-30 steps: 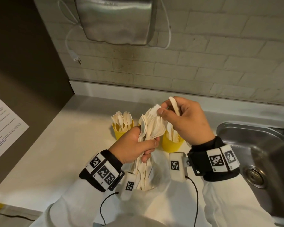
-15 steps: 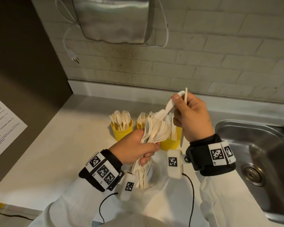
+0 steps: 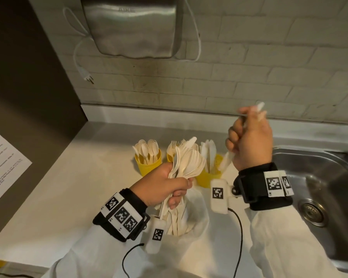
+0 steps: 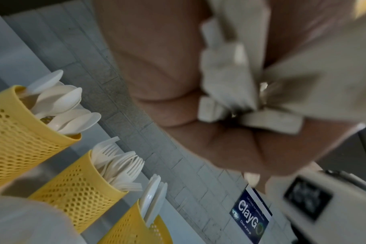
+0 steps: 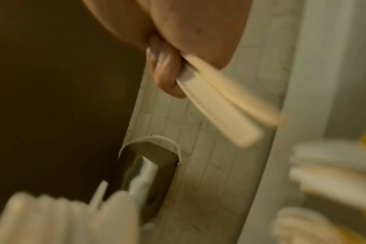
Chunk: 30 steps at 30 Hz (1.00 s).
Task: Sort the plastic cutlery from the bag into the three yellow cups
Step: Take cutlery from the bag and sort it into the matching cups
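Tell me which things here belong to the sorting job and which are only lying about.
Job: left hand gripping a cutlery bunch; right hand holding pulled-out pieces; spoon cup; fork cup; knife cup; bag.

Lying about: sink; metal wall box with loose plug; printed sheet.

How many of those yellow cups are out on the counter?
3, in a row near the wall: the left cup holds spoons, the middle cup forks, mostly hidden behind the left hand's bundle in the head view, and the right cup knives.
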Each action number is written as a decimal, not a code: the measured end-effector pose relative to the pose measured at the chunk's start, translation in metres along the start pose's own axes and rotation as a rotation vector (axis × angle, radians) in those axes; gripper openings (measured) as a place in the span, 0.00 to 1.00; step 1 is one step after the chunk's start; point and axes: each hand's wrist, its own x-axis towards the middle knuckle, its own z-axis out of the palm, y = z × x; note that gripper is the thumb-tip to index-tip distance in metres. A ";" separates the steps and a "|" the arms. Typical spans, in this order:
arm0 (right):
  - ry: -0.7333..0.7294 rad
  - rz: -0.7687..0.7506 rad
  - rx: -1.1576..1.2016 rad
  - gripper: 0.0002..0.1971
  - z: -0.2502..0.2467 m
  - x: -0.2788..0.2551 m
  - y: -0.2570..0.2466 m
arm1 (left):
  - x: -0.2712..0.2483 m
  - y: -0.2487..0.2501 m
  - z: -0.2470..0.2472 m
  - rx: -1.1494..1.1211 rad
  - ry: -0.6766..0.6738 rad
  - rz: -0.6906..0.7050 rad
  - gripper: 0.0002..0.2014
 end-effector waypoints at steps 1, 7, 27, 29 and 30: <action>-0.108 -0.007 -0.201 0.10 0.001 -0.004 -0.002 | 0.001 -0.001 0.000 -0.014 -0.001 -0.002 0.11; -0.477 -0.082 -0.740 0.07 0.011 -0.020 0.006 | 0.003 0.000 -0.002 -0.051 -0.004 0.008 0.02; -0.158 0.097 0.003 0.09 0.021 -0.009 0.016 | -0.003 0.006 0.001 0.176 -0.002 0.066 0.06; -0.097 0.091 0.164 0.10 0.023 -0.010 0.016 | -0.002 0.004 0.000 0.215 0.003 0.077 0.07; -0.051 0.093 0.240 0.11 0.023 -0.009 0.015 | -0.002 0.004 0.000 0.225 0.003 0.086 0.08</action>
